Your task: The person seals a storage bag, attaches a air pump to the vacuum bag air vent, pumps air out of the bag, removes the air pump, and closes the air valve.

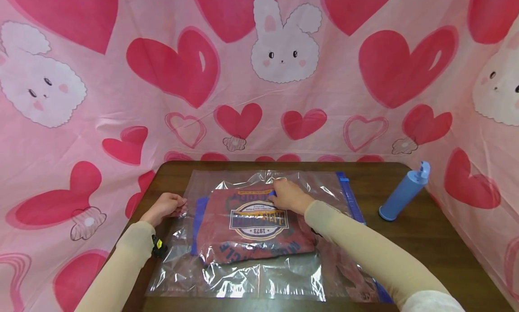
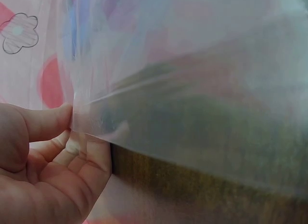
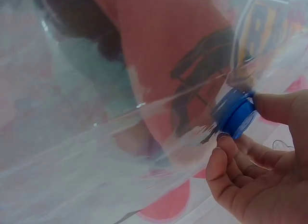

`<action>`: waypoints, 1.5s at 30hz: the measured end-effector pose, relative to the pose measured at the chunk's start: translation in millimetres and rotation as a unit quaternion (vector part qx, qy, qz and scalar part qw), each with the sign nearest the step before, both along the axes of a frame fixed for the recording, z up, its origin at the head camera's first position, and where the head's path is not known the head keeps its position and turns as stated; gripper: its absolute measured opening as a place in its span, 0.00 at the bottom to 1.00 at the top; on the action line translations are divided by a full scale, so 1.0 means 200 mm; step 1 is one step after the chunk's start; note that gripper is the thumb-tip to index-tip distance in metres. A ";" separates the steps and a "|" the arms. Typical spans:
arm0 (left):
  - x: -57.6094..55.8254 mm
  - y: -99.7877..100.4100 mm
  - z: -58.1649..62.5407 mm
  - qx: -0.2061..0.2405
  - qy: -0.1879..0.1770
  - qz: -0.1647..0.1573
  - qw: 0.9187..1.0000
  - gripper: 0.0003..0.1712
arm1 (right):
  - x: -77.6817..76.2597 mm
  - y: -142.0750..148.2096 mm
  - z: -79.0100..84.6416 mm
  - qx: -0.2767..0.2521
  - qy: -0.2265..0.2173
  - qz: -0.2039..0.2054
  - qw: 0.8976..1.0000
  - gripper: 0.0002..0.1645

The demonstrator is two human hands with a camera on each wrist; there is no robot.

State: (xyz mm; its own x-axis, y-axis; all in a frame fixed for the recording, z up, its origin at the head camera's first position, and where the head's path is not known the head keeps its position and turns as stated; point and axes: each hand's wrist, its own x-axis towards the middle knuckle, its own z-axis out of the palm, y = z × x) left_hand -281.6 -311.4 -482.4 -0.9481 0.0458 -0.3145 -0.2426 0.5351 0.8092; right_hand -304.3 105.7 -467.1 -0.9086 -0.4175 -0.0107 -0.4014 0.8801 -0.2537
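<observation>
A clear vacuum storage bag (image 1: 289,276) lies flat on the table, with a folded red printed garment (image 1: 216,231) inside. Blue fabric (image 1: 198,219) shows along the garment's left side. My left hand (image 1: 172,205) pinches the bag's left edge between thumb and fingers, and in the left wrist view the plastic (image 2: 192,123) is lifted off the table there. Over the garment, my right hand (image 1: 292,195) grips the bag's round blue valve cap (image 3: 239,119) between thumb and fingers. The plastic around the valve is pulled up in the right wrist view.
A blue hand pump (image 1: 404,195) stands at the right of the brown wooden table (image 1: 421,249). The bag's blue zip strip (image 1: 352,201) runs down its right side, partly behind my right arm. A pink curtain (image 1: 243,91) with hearts and rabbits surrounds the table.
</observation>
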 end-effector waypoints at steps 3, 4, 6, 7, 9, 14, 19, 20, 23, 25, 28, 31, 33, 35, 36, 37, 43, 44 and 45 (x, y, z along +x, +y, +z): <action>0.00 0.00 0.00 0.003 0.002 -0.003 1.000 0.14 | 0.00 0.00 0.00 -0.004 0.000 0.009 1.000 0.14; 0.00 0.00 0.00 0.005 0.002 -0.002 1.000 0.14 | 0.00 0.01 0.00 -0.004 0.000 0.014 1.000 0.13; 0.00 0.00 0.01 0.006 0.003 -0.006 1.000 0.14 | 0.00 0.01 0.01 -0.005 -0.004 0.024 1.000 0.15; 0.00 0.00 0.01 0.008 0.004 -0.008 1.000 0.14 | 0.00 0.02 0.01 -0.005 -0.004 0.029 1.000 0.17; 0.00 0.01 0.01 0.013 0.003 -0.003 1.000 0.14 | -0.01 0.02 0.01 -0.001 -0.006 0.037 0.999 0.23; -0.01 0.01 0.00 0.025 -0.001 -0.001 1.000 0.14 | -0.01 0.03 0.01 0.019 -0.012 0.034 0.999 0.29; -0.01 0.00 0.00 0.023 0.001 -0.003 1.000 0.15 | -0.01 0.02 0.02 0.027 -0.014 0.006 1.000 0.31; -0.01 0.00 0.00 0.023 0.000 0.001 1.000 0.14 | -0.01 0.02 0.02 0.026 -0.013 0.005 1.000 0.29; -0.01 0.00 -0.01 0.023 0.001 -0.004 1.000 0.14 | 0.00 0.01 0.02 0.014 -0.007 0.005 1.000 0.20; -0.01 0.00 -0.01 0.024 0.000 -0.003 1.000 0.14 | 0.00 0.01 0.03 0.016 -0.001 0.009 1.000 0.18; -0.01 0.00 -0.01 0.022 -0.002 -0.003 1.000 0.14 | 0.01 0.00 0.03 0.016 0.006 0.017 1.000 0.15; -0.01 0.00 0.00 0.019 -0.002 0.002 1.000 0.14 | 0.01 0.01 0.03 0.015 0.003 0.026 1.000 0.11; -0.01 0.00 -0.01 0.016 -0.001 -0.001 1.000 0.14 | 0.01 0.01 0.03 0.011 0.002 0.029 1.000 0.10; 0.00 0.00 -0.01 0.015 0.000 0.001 1.000 0.14 | 0.01 0.01 0.04 0.011 0.003 0.034 0.999 0.13; 0.00 0.00 -0.01 0.014 0.001 -0.001 1.000 0.14 | 0.01 0.01 0.04 0.012 0.005 0.036 0.999 0.16; 0.00 0.00 -0.01 0.016 0.003 -0.004 1.000 0.14 | 0.01 0.01 0.04 0.016 0.008 0.037 0.999 0.19; 0.00 0.00 0.00 0.026 0.005 -0.008 1.000 0.14 | 0.00 0.00 0.04 0.061 0.018 0.027 0.998 0.29; 0.00 0.00 0.00 0.025 0.004 -0.007 1.000 0.14 | 0.00 0.00 0.03 0.067 0.016 0.023 0.997 0.30; 0.00 0.00 0.00 0.025 0.004 -0.007 1.000 0.14 | 0.00 0.00 0.03 0.069 0.017 0.018 0.997 0.31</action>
